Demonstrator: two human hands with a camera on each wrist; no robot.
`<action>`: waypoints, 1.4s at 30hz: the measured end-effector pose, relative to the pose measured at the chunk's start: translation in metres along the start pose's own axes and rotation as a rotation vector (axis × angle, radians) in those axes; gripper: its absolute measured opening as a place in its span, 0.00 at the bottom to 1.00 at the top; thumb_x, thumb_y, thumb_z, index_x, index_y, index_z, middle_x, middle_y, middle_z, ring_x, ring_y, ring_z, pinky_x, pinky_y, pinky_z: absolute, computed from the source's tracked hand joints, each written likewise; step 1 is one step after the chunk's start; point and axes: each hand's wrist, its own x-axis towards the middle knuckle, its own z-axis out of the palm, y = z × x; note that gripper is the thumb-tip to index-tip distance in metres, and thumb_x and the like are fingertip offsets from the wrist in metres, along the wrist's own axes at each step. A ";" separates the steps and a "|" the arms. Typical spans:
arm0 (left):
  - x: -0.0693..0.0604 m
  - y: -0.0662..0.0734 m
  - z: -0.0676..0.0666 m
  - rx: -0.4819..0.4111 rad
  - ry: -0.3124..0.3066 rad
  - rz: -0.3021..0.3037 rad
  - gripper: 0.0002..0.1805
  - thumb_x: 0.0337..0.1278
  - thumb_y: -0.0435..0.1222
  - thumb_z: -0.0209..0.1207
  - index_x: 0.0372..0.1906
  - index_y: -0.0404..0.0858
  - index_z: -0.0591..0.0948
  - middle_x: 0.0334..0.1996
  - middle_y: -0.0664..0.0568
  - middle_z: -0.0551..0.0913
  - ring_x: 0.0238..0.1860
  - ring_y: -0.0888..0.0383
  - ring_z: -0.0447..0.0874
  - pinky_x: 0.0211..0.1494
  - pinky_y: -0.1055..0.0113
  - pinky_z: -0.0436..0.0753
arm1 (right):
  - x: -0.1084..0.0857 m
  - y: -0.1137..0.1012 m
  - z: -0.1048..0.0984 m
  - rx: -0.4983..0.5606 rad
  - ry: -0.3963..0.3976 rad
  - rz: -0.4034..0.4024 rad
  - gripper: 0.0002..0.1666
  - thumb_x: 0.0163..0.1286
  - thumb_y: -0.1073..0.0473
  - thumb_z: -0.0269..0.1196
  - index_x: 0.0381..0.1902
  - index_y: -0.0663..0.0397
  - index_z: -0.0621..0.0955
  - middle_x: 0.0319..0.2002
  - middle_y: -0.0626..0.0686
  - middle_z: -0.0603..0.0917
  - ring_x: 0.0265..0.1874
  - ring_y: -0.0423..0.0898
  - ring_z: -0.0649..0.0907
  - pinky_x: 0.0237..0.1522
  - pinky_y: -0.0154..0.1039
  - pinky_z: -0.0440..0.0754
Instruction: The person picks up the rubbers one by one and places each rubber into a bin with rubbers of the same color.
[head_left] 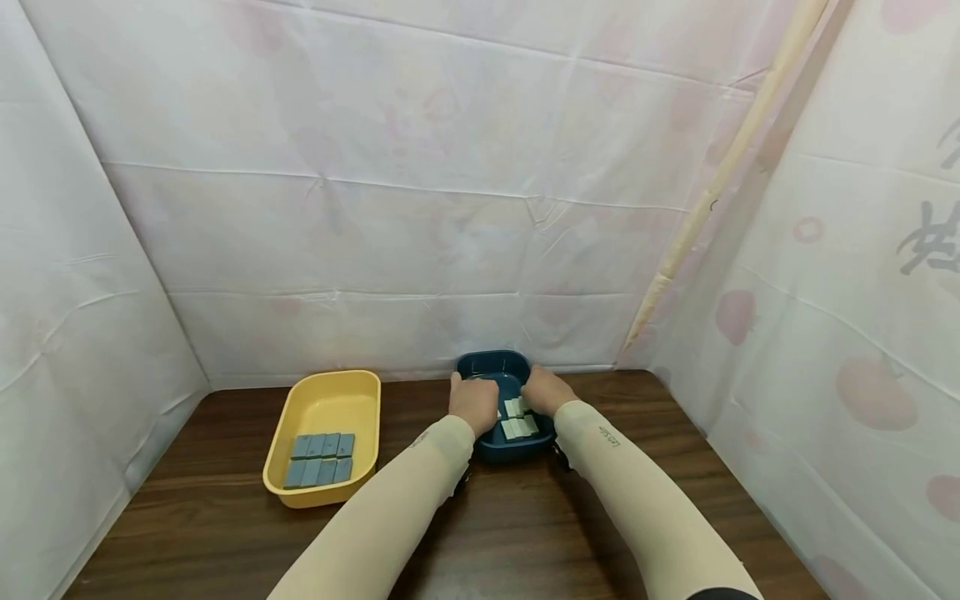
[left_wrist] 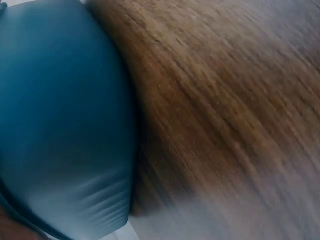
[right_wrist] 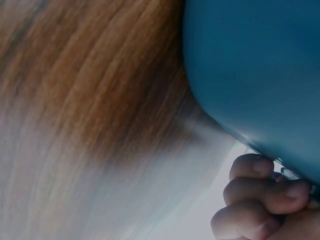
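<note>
A dark blue plastic tub (head_left: pixel 510 450) stands on the brown table, with several pale rectangular tiles (head_left: pixel 519 427) lying in it. At its left side my left hand (head_left: pixel 474 404) grips the rim; only a bit of that hand shows in the left wrist view, beside the tub's outer wall (left_wrist: pixel 70 110). My right hand (head_left: pixel 547 390) holds the rim on the other side. The right wrist view has its curled fingers (right_wrist: pixel 245 190) against the tub's edge (right_wrist: pixel 250 75). Both hands cover part of the tub's inside.
To the left stands a yellow tub (head_left: pixel 330 379) with several grey-blue tiles (head_left: pixel 318 460) laid in two rows. The wood-grain table (head_left: pixel 510 533) ends at a pale patterned curtain (head_left: pixel 375 233) behind, with more curtain on both sides.
</note>
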 end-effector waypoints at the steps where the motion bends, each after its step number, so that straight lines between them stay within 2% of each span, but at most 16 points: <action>1: 0.000 0.001 0.001 0.002 -0.002 0.004 0.26 0.83 0.35 0.64 0.18 0.48 0.80 0.16 0.54 0.79 0.26 0.54 0.80 0.73 0.38 0.72 | 0.000 0.000 0.000 0.003 -0.001 0.001 0.38 0.90 0.54 0.53 0.86 0.72 0.64 0.78 0.69 0.78 0.70 0.60 0.85 0.74 0.59 0.82; 4: -0.001 0.002 0.001 0.003 0.004 0.026 0.26 0.84 0.33 0.63 0.19 0.48 0.80 0.16 0.54 0.79 0.26 0.53 0.82 0.79 0.34 0.71 | 0.000 0.001 0.000 0.004 -0.001 0.003 0.38 0.90 0.54 0.53 0.87 0.72 0.63 0.80 0.69 0.77 0.71 0.60 0.84 0.75 0.59 0.82; 9: -0.001 0.003 0.000 -0.018 0.006 0.056 0.28 0.84 0.32 0.62 0.18 0.48 0.79 0.14 0.54 0.77 0.24 0.53 0.80 0.82 0.32 0.69 | 0.001 0.001 -0.001 0.008 -0.010 -0.001 0.38 0.89 0.54 0.53 0.87 0.72 0.63 0.81 0.68 0.76 0.70 0.59 0.84 0.75 0.59 0.82; 14: -0.003 0.003 0.000 -0.031 0.014 0.086 0.29 0.84 0.31 0.61 0.17 0.48 0.78 0.14 0.54 0.76 0.24 0.54 0.80 0.81 0.32 0.70 | 0.001 0.001 -0.001 0.018 -0.017 -0.006 0.38 0.89 0.54 0.53 0.86 0.72 0.64 0.81 0.68 0.76 0.68 0.59 0.84 0.74 0.58 0.82; 19: 0.000 0.003 0.004 -0.038 0.019 0.115 0.30 0.83 0.29 0.61 0.15 0.47 0.77 0.13 0.54 0.75 0.21 0.55 0.77 0.79 0.35 0.74 | 0.004 0.002 -0.001 0.017 -0.022 -0.005 0.40 0.90 0.54 0.53 0.88 0.72 0.61 0.84 0.69 0.72 0.75 0.62 0.81 0.77 0.59 0.80; 22: 0.001 0.004 0.005 -0.034 0.017 0.117 0.30 0.83 0.29 0.62 0.14 0.47 0.77 0.12 0.54 0.75 0.21 0.55 0.76 0.78 0.34 0.74 | 0.005 0.003 0.000 0.019 -0.024 -0.009 0.40 0.90 0.53 0.53 0.88 0.72 0.60 0.85 0.69 0.70 0.77 0.62 0.80 0.78 0.60 0.79; 28: -0.004 0.008 -0.001 -0.024 -0.007 0.092 0.29 0.82 0.29 0.63 0.16 0.47 0.78 0.14 0.53 0.77 0.24 0.53 0.79 0.83 0.32 0.70 | 0.005 0.003 0.000 0.023 -0.024 -0.016 0.40 0.89 0.55 0.53 0.88 0.73 0.61 0.84 0.69 0.72 0.74 0.61 0.82 0.77 0.59 0.80; 30: -0.007 0.009 -0.004 -0.012 0.013 0.089 0.27 0.82 0.31 0.64 0.17 0.48 0.79 0.18 0.53 0.79 0.28 0.53 0.79 0.79 0.37 0.73 | 0.006 0.002 0.001 0.017 -0.028 -0.023 0.40 0.90 0.55 0.53 0.88 0.73 0.60 0.85 0.69 0.70 0.75 0.61 0.81 0.77 0.59 0.80; 32: -0.009 0.009 -0.007 0.000 0.050 0.091 0.25 0.81 0.32 0.64 0.19 0.49 0.80 0.23 0.55 0.81 0.31 0.54 0.77 0.69 0.44 0.74 | 0.006 0.002 0.001 0.020 -0.037 -0.031 0.41 0.91 0.54 0.53 0.89 0.73 0.58 0.87 0.70 0.67 0.77 0.63 0.79 0.78 0.60 0.79; 35: -0.014 0.007 -0.013 0.017 0.121 0.101 0.22 0.80 0.35 0.65 0.22 0.51 0.83 0.30 0.55 0.81 0.35 0.53 0.73 0.53 0.50 0.65 | 0.006 0.002 0.000 0.030 -0.046 -0.038 0.42 0.92 0.54 0.54 0.90 0.73 0.56 0.89 0.70 0.61 0.84 0.65 0.73 0.82 0.62 0.75; 38: -0.019 0.000 -0.020 0.017 0.183 0.101 0.19 0.80 0.36 0.64 0.25 0.51 0.86 0.32 0.56 0.82 0.36 0.53 0.73 0.50 0.51 0.62 | 0.003 0.002 -0.001 0.042 -0.046 -0.033 0.42 0.91 0.53 0.54 0.90 0.73 0.56 0.89 0.71 0.62 0.85 0.67 0.71 0.84 0.63 0.73; 42: -0.028 -0.016 -0.033 0.027 0.264 0.091 0.14 0.79 0.37 0.65 0.30 0.49 0.89 0.33 0.55 0.82 0.38 0.53 0.74 0.51 0.50 0.65 | 0.000 0.003 -0.002 0.043 -0.038 -0.011 0.42 0.91 0.53 0.54 0.89 0.73 0.58 0.87 0.71 0.66 0.84 0.66 0.73 0.83 0.64 0.73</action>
